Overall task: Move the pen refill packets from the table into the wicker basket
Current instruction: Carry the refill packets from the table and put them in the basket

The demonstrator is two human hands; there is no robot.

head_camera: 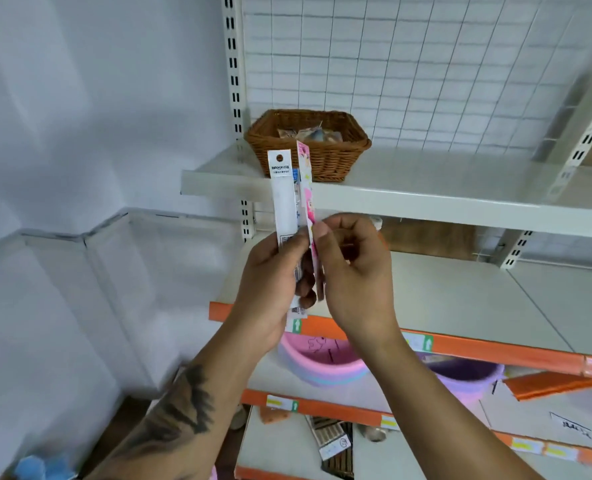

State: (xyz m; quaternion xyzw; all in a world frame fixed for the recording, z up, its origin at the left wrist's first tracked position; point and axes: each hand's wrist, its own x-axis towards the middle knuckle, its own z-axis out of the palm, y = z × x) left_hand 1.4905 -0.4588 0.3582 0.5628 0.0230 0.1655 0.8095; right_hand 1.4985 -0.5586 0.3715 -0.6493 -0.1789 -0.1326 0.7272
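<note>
My left hand (270, 282) grips a white pen refill packet (284, 195) upright, below and in front of the wicker basket (325, 161). Beside it a pink refill packet (306, 188) stands edge-on, pinched by my right hand (353, 271) between thumb and fingers. The two packets touch along their length. The brown basket sits on the upper white shelf (426, 188) at its left end and holds some clear-wrapped packets (308, 135). Both hands are just under the shelf's front edge.
A white wire grid panel (426, 64) backs the shelves. Lower shelves with orange edges (460, 344) carry a pink tub (322, 362) and a purple tub (464, 379). Dark packets (332, 441) lie on the lowest shelf. White wall panels stand to the left.
</note>
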